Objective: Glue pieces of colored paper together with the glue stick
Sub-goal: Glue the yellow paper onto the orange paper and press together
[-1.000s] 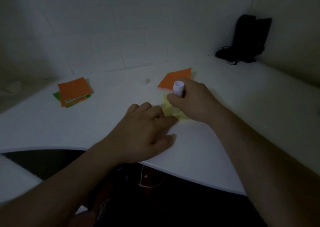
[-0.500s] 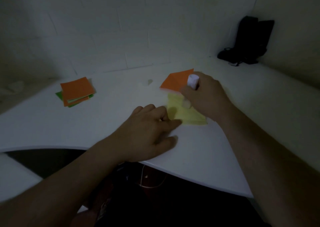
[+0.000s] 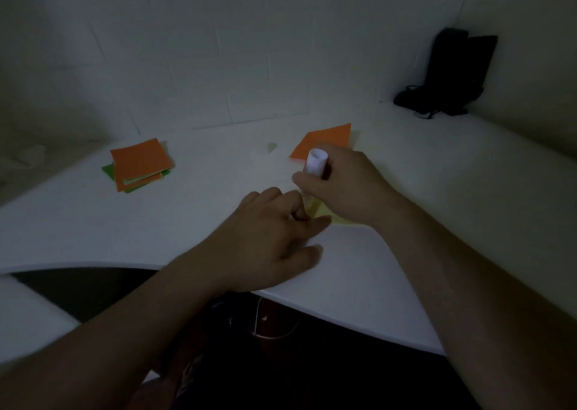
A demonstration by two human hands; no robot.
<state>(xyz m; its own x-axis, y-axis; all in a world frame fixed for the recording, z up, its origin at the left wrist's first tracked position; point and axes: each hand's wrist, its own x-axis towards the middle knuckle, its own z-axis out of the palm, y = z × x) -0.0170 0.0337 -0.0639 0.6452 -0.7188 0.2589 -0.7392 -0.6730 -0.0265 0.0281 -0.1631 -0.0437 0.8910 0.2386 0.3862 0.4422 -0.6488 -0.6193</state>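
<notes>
My right hand (image 3: 346, 188) grips a white glue stick (image 3: 316, 163), its lower end pointing down at a yellow paper sheet (image 3: 326, 214) on the white table (image 3: 437, 191). Most of that sheet is hidden under both hands. My left hand (image 3: 274, 238) rests on the table with its fingertips pressing the sheet's near left corner. Just behind the right hand lies an orange paper sheet (image 3: 327, 139).
A stack of orange and green paper squares (image 3: 140, 164) lies at the left of the table. A small pale cap-like object (image 3: 272, 147) sits mid-table. A black bag (image 3: 449, 75) stands in the far right corner. The table's curved front edge runs below my left hand.
My right hand has slid the glue stick back toward me and left over the yellow sheet, covering more of it. The left hand stays pressing the corner.
</notes>
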